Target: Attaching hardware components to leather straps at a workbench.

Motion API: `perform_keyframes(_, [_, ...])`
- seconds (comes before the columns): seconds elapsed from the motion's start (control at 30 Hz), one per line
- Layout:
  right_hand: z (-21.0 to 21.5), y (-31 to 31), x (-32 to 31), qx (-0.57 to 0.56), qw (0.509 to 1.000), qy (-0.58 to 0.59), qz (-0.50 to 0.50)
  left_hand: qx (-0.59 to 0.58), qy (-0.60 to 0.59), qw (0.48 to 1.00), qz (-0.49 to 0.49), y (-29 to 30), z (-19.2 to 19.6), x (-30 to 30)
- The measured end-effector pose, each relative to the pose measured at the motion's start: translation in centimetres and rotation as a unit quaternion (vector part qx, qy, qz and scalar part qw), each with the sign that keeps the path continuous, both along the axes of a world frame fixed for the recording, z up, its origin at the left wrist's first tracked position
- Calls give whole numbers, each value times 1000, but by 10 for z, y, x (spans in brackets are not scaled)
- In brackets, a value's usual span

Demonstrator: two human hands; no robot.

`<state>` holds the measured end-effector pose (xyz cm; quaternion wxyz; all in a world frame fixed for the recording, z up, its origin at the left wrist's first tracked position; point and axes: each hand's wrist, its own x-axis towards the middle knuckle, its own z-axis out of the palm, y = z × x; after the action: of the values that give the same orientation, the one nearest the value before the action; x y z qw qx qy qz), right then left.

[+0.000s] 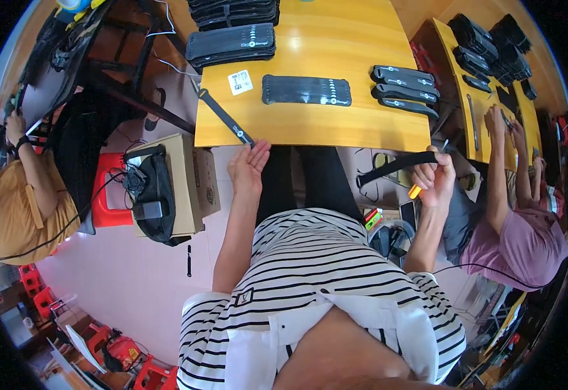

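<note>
At the table's near edge, the fingers of my left hand [250, 168] close on the lower end of a black strap [225, 118] with a small white print. The rest of that strap slants up and left across the tabletop. My right hand [436, 182], past the table's right corner, grips another black strap [391, 167], which sticks out leftward. The same hand holds a slim tool with a yellow-orange handle [415, 192]; its thin tip shows above my fingers, and its kind is unclear. Between my hands, a flat row of black straps [306, 90] lies on the yellow wooden table [336, 127].
Stacked strap bundles [230, 44] stand at the back left, folded bundles [405, 91] at the right. A white label [239, 82] lies near the left stack. Left of my legs is a cardboard box [189, 188] beside a red stool [109, 195]. Co-workers sit on both sides.
</note>
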<state>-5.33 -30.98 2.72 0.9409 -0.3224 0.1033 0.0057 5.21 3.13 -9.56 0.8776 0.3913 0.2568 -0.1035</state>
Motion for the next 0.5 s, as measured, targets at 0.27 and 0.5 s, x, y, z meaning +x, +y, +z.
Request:
perform_keyframes(0.27, [-1,6,0,17,999,29,-23,41,30,994,-91,11,0,4])
perform_keyframes(0.5, [-3,6,-2,8,1000,13,-1,59,118,973,-188,21,8,-5])
